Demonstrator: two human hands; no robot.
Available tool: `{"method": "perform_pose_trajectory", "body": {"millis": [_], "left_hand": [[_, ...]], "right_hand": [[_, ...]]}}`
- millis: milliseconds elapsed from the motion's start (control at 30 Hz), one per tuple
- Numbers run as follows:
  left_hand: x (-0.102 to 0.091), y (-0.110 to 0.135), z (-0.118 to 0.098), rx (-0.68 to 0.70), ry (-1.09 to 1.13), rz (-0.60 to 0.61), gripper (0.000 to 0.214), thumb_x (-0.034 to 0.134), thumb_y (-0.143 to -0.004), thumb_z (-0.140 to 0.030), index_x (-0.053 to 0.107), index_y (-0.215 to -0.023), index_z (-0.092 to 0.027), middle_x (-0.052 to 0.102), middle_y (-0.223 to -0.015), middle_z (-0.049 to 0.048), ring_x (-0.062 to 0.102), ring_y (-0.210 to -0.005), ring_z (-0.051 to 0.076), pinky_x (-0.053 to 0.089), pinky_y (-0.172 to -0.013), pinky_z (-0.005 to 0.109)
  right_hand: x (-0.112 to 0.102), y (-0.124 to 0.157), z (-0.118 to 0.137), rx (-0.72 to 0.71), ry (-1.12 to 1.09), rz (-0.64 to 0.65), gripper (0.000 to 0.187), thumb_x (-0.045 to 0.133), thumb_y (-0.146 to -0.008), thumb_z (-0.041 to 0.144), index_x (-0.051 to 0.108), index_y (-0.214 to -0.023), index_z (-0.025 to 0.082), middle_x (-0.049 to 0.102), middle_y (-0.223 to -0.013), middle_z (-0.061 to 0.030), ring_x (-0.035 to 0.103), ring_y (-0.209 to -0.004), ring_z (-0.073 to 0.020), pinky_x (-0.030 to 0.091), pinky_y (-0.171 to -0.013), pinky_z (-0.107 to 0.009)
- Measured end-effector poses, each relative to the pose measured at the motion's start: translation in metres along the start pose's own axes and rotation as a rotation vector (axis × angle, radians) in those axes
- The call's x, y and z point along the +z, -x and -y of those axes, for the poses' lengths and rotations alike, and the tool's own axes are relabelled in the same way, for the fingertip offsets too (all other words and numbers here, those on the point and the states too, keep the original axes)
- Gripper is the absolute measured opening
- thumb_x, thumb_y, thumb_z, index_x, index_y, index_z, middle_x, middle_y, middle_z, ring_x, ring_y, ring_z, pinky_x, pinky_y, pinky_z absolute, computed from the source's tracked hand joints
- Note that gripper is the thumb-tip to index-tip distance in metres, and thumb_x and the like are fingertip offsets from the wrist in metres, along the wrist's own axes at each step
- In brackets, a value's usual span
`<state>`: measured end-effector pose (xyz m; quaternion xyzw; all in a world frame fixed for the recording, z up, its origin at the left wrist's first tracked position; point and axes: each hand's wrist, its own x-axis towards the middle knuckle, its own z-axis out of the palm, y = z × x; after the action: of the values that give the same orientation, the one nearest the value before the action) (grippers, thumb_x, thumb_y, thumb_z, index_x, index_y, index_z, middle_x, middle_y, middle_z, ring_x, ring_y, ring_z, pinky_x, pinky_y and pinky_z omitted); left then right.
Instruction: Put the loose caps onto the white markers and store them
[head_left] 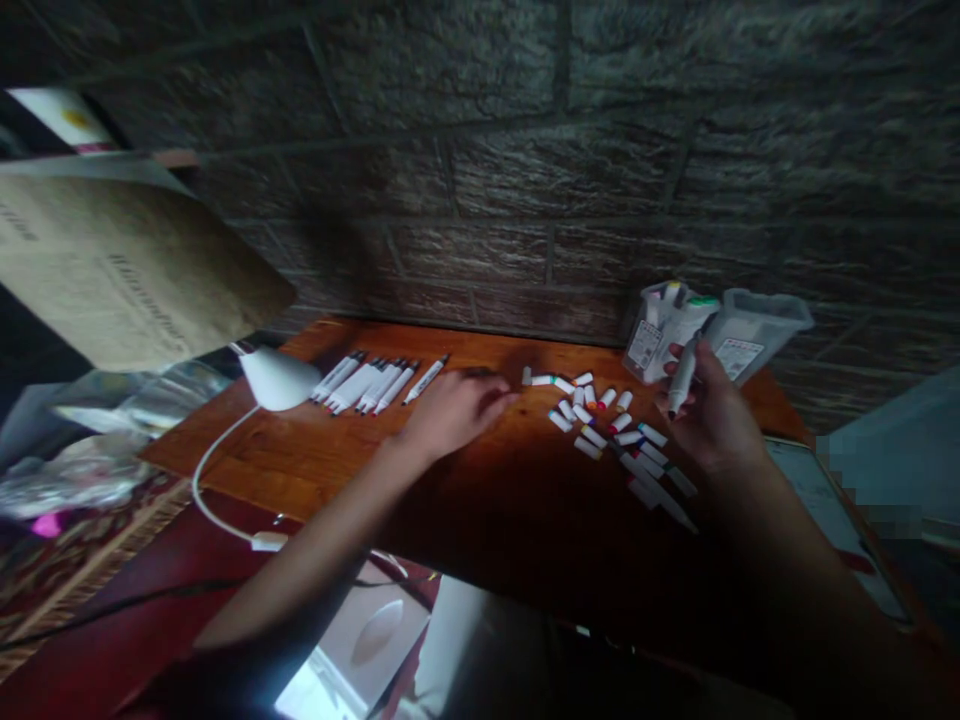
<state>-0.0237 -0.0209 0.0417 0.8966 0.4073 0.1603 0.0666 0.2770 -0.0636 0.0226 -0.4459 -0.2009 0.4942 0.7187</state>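
Note:
My left hand (pixel 454 410) lies on the wooden table (pixel 480 490), fingers stretched toward a marker piece (pixel 534 379) at the edge of a scatter of loose marker caps (pixel 592 415). My right hand (pixel 709 415) is closed round a white marker (pixel 682 378), held upright above the caps. A row of several white markers (pixel 371 382) lies to the left of my left hand. Several more markers (pixel 660 480) lie under my right wrist.
Two clear plastic marker cases (pixel 720 330) stand at the back right against the stone wall (pixel 525 150). A white lamp head (pixel 276 378) with its cable (pixel 217 500) sits at the table's left. A brown paper bag (pixel 127 260) hangs at upper left.

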Motion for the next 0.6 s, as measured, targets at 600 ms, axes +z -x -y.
{"method": "perform_pose_trajectory", "body": {"millis": [600], "left_hand": [[-0.034,0.056,0.035,-0.184,0.485,0.163,0.039,0.06,-0.09,-0.043,0.066,-0.123,-0.022,0.071,-0.107,0.0062,0.065,-0.09,0.019,0.049,-0.081,0.027]], "right_hand": [[0.014,0.013,-0.01,-0.012,-0.052,0.125,0.031,0.08,-0.072,0.045,0.072,-0.085,0.018,0.071,-0.07,0.0008,0.044,-0.043,-0.0008,0.038,-0.04,-0.011]]}}
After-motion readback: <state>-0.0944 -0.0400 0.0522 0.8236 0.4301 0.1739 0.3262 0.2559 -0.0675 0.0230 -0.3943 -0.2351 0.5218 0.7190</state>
